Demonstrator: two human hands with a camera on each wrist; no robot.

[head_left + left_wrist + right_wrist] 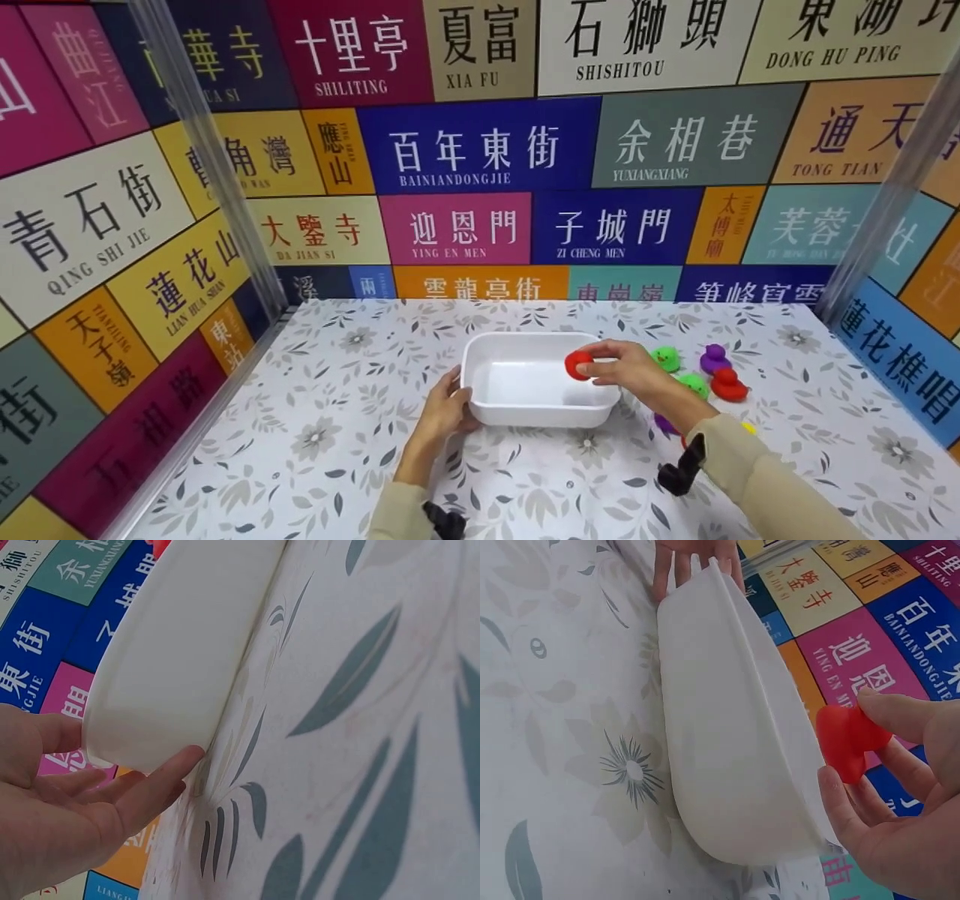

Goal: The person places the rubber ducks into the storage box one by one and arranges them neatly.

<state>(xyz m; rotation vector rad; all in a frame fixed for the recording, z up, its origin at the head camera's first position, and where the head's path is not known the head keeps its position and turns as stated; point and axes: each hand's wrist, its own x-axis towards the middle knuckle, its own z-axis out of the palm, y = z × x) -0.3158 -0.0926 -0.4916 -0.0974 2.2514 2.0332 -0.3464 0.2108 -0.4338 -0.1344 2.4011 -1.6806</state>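
In the head view a white plastic tub (540, 416) sits on the patterned cloth. My left hand (445, 405) rests against the outside of its left end; in the left wrist view the fingertips (191, 755) touch the outer wall near the base. My right hand (626, 367) pinches a red rubber duck (577, 365) between thumb and fingers, over the tub's right side. The right wrist view has this duck (847, 742) beside the tub's rim, held clear of it. No ducks show on the visible tub floor.
Right of the tub lie several rubber ducks: a green duck (665, 358), a purple duck (715, 360) and another red duck (729, 385). More are partly hidden behind my right forearm. A wall of coloured place-name panels (480, 142) stands behind the table.
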